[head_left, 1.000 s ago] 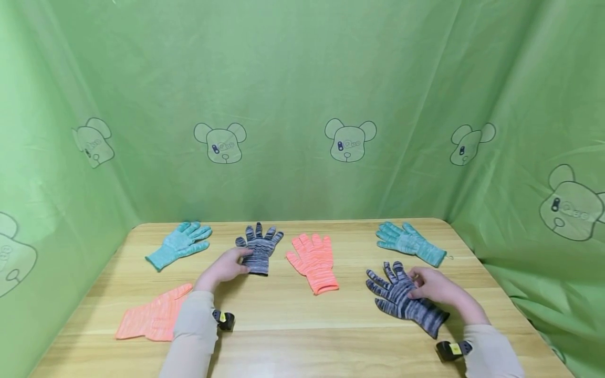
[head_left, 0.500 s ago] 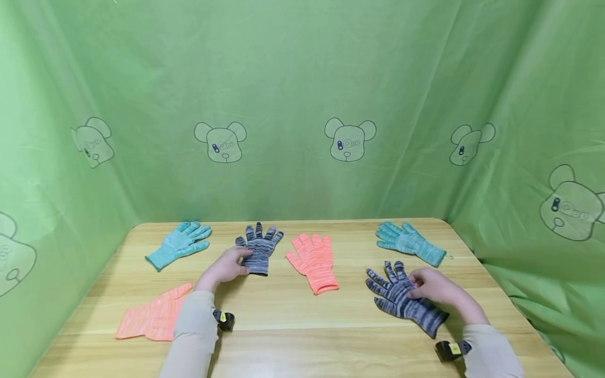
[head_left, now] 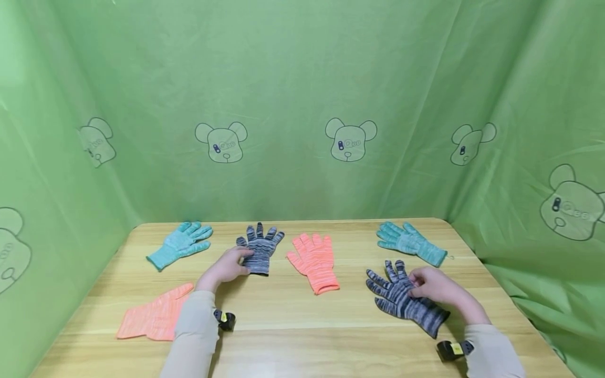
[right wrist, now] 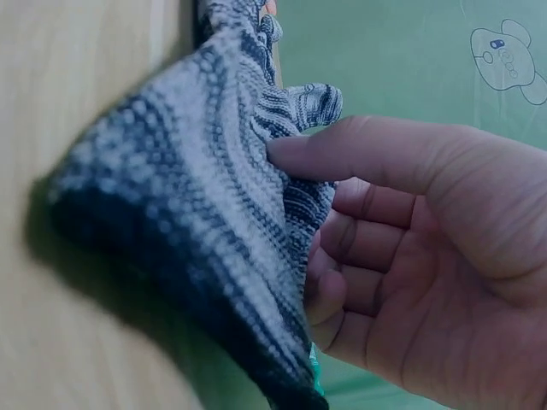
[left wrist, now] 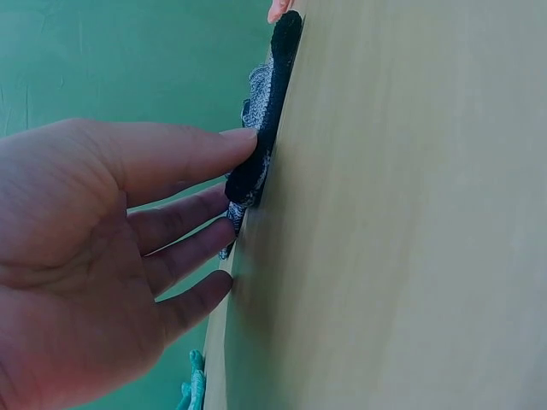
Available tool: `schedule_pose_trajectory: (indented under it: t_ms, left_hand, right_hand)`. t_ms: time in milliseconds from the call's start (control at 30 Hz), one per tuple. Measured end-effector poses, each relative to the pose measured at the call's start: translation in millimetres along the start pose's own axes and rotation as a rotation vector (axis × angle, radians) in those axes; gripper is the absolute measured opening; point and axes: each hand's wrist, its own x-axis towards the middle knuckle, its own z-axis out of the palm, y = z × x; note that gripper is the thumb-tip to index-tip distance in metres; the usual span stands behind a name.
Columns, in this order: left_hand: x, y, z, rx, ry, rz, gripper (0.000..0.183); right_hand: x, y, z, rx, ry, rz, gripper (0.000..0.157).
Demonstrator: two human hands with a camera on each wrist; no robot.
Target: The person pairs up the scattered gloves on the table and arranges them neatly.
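My left hand touches the left side of a dark grey-and-white striped knit glove, which lies with its fingers toward the back wall. In the left wrist view the thumb rests against this glove, while the other fingers extend fairly straight. At the right, my right hand pinches a second striped glove near its thumb-side edge. The right wrist view shows the thumb on the glove's knit and curled fingers behind it. That glove's cuff points toward the front right; its fingers spread to the left.
Between the striped gloves lies an orange glove. Another orange glove is partly hidden by the left sleeve. Teal gloves lie at the back left and back right. A green curtain surrounds the wooden table.
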Motion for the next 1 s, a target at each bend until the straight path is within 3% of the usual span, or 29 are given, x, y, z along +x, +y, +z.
schedule_pose_trajectory:
  t_ms: [167, 1000]
  left_hand:
    - [0.3, -0.8, 0.7, 0.002, 0.000, 0.000, 0.054]
    - [0.2, -0.8, 0.4, -0.006, -0.002, -0.003, 0.054]
  right_hand:
    - [-2.2, -6.7, -2.9, 0.008, 0.004, 0.015, 0.015]
    - [0.7, -28.4, -14.8, -0.005, 0.055, -0.064, 0.017]
